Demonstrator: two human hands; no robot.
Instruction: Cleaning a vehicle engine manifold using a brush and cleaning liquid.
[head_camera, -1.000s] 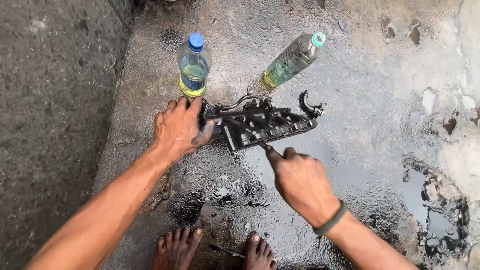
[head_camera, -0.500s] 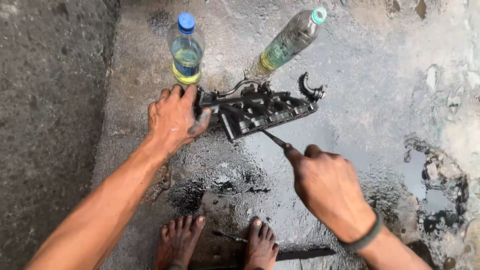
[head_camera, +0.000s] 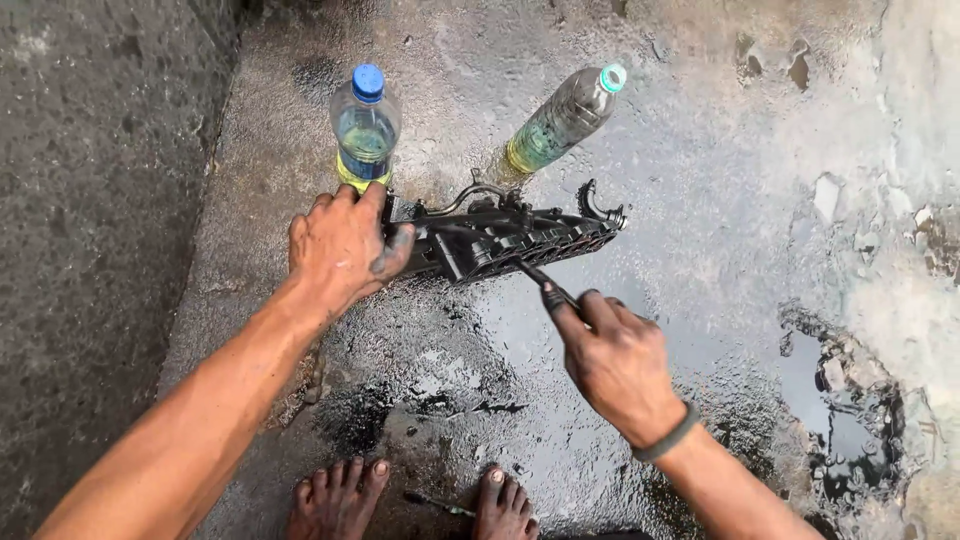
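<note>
**Slick ground, greasy part, two bottles close behind**

My left hand is clamped over the left end of the black engine part, fingers curled over its top edge and thumb pressed on the near face. The part lies on wet, oily concrete, tilted up onto its long edge. I judge that this grip is what keeps it there; with grease on my thumb and a film of liquid beneath, the part could skid or tip flat if I push hard.

Just behind the part's left end stands a clear bottle with a blue cap, upright and capped, yellowish liquid filling its lower portion. Behind the part's middle a second clear bottle with a teal cap holds greenish-yellow liquid low down. Both are near enough that a sliding part might knock them over.

In front of the part's middle, my right hand pinches a thin dark tool between thumb and fingers, tip against the near face. On such slippery metal the tip could glance off.

My bare feet are in front of the part, on the same slick floor.
</note>
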